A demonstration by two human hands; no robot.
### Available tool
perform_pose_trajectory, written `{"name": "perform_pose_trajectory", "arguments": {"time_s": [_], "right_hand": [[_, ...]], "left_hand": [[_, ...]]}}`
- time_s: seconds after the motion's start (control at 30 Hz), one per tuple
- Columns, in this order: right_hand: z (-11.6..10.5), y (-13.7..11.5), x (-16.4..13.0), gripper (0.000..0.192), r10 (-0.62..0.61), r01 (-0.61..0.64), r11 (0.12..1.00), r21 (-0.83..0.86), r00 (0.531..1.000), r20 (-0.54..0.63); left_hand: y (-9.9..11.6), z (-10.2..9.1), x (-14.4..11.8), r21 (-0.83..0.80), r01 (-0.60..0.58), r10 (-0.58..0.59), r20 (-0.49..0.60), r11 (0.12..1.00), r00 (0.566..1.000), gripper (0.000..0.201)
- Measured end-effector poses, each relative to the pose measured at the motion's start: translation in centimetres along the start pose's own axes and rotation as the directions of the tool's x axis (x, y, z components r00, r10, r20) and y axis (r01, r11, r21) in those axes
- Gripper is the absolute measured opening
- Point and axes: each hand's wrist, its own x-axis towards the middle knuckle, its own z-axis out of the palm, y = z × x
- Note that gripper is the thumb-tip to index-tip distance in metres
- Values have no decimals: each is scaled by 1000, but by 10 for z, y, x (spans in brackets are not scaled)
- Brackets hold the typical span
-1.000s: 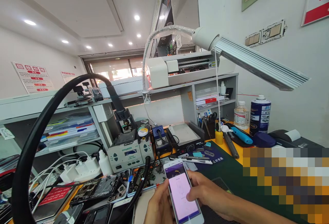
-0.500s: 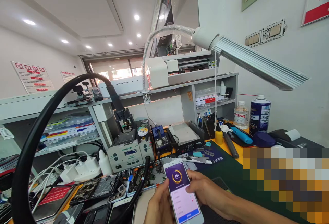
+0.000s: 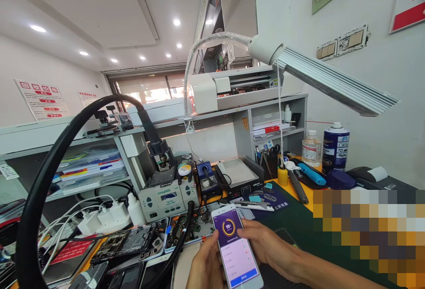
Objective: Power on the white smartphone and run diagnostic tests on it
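Observation:
A white smartphone (image 3: 234, 253) is held upright between both hands, its lit screen facing me. The screen shows a purple top with a yellow ring around the number 90, a white list below and a blue button at the bottom. My left hand (image 3: 204, 264) grips the phone's left edge, thumb along the side. Around the right edge my right hand (image 3: 264, 244) is closed, its thumb over the screen's edge beside the ring. The fingers behind the phone are mostly hidden.
Opened phones and parts (image 3: 129, 244) crowd the left of the bench. Behind them stand a soldering station (image 3: 168, 200) and a heating plate (image 3: 237, 174). A thick black hose (image 3: 79, 107) arches at left; a lamp (image 3: 335, 78) hangs at right. A green mat (image 3: 299, 218) covers the right side.
On the phone's screen the number has gone from 85 to 90. My right thumb has moved up from the list towards the ring. Both hands stay on the phone.

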Motion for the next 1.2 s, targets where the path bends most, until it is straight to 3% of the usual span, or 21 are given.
{"name": "perform_pose_trajectory", "arguments": {"time_s": [0.27, 0.6, 1.2], "right_hand": [[-1, 0, -1, 29, 1, -1, 1000, -8, 1000, 10], [-3, 3, 0, 28, -6, 6, 1000, 10, 1000, 15], [-4, 0, -2, 38, 4, -3, 999, -49, 1000, 18]], "left_hand": [[-4, 13, -5, -4, -69, 69, -56, 998, 996, 57], [0, 4, -4, -3, -13, 13, 33, 1000, 999, 56], [-1, 12, -5, -26, -45, 44, -60, 999, 997, 49]]}}
